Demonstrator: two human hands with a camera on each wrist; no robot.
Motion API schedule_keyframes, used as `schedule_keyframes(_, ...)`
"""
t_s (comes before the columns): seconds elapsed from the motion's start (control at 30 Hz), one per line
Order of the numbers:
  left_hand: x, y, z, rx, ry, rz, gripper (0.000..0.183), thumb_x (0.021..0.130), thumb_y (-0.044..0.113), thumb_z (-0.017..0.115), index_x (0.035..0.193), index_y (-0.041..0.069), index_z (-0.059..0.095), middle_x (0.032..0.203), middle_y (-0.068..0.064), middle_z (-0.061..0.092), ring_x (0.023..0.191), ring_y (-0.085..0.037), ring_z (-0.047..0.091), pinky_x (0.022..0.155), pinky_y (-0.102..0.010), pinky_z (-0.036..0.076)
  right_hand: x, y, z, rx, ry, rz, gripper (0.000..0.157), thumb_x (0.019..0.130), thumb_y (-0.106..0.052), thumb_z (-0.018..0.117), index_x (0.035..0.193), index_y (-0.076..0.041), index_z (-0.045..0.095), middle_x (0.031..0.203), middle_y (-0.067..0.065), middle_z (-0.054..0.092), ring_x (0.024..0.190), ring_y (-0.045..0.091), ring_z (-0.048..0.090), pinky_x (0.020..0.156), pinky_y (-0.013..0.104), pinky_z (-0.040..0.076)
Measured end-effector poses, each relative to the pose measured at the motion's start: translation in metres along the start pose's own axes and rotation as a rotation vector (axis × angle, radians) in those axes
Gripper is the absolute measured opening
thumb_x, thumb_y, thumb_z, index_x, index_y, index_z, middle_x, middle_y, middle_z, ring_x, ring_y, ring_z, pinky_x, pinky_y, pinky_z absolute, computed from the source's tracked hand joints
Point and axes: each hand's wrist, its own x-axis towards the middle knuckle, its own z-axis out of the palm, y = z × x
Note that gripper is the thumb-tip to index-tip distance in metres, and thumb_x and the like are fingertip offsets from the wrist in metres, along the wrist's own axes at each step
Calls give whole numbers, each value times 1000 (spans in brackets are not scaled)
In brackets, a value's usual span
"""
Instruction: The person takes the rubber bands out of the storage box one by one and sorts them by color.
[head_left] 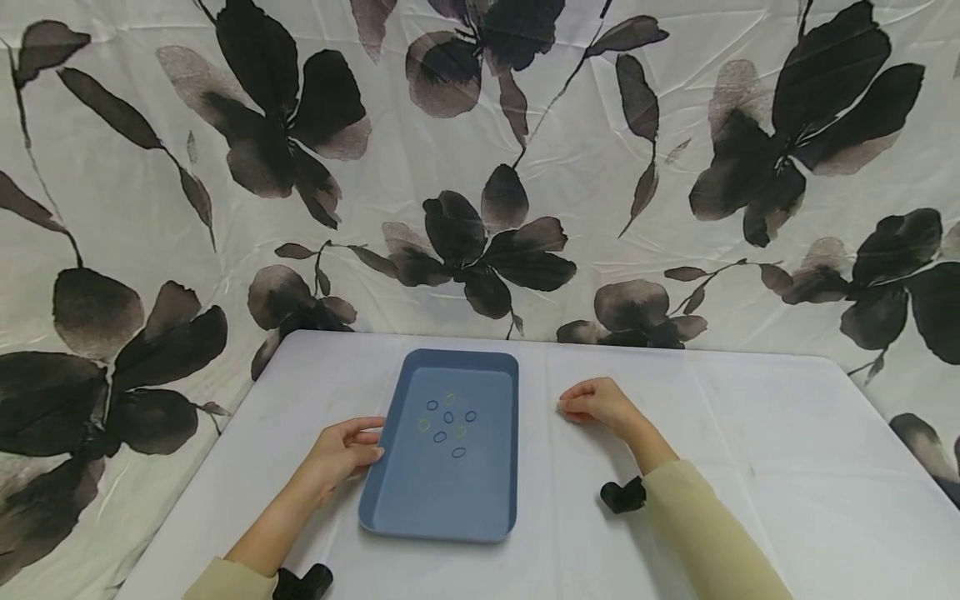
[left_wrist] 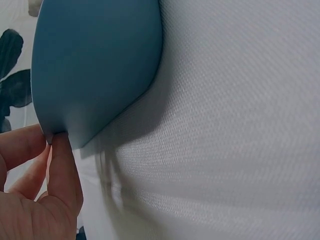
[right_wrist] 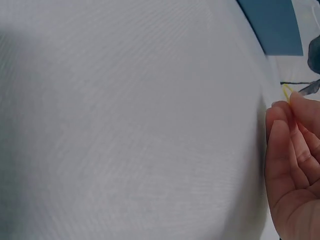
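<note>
A blue rectangular tray (head_left: 438, 504) lies on the white-covered table, its inside facing up. Within it are several small thin rings, some dark (head_left: 459, 457) and some yellow (head_left: 420, 426), like rubber bands. My left hand (head_left: 335, 458) pinches the tray's left rim between thumb and fingers, as the left wrist view also shows at the tray wall (left_wrist: 100, 65). To the right of the tray, my right hand (head_left: 603, 404) is just above the cloth. Its thumb and fingertips pinch a thin yellow rubber band (right_wrist: 284, 89), plainest in the right wrist view.
White cloth (head_left: 787, 467) covers the table on both sides of the tray. Behind the table's far edge hangs a curtain with dark flowers (head_left: 480, 258). A black wrist camera (head_left: 624, 496) sits beside each forearm.
</note>
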Motion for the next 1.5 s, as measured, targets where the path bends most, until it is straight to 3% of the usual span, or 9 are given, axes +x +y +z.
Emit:
schedule_keyframes(0.73, 0, 1, 0, -18, -16, -4, 51, 81, -8, 60, 130, -9, 46, 105, -19, 59, 81, -14, 61, 66, -26, 51, 2, -5, 1, -149, -30, 11, 10, 83, -2, 68, 89, 6, 69, 74, 4, 67, 62, 10, 59, 59, 24, 49)
schedule_keyframes(1.03, 1, 1, -1, -22, -33, 4, 53, 81, -9, 60, 131, -11, 44, 106, -19, 58, 81, -13, 61, 67, -26, 52, 2, -11, -1, -202, -52, -4, 13, 82, -3, 68, 90, 8, 68, 75, 4, 67, 61, 9, 57, 58, 24, 49)
schedule_keyframes(1.5, 0, 1, -2, -3, -19, -2, 52, 81, -8, 61, 131, -9, 46, 107, -20, 58, 80, -12, 61, 66, -27, 51, 5, -22, -7, -175, -64, -16, 19, 84, -2, 66, 98, 10, 67, 77, 3, 66, 63, 10, 56, 60, 25, 49)
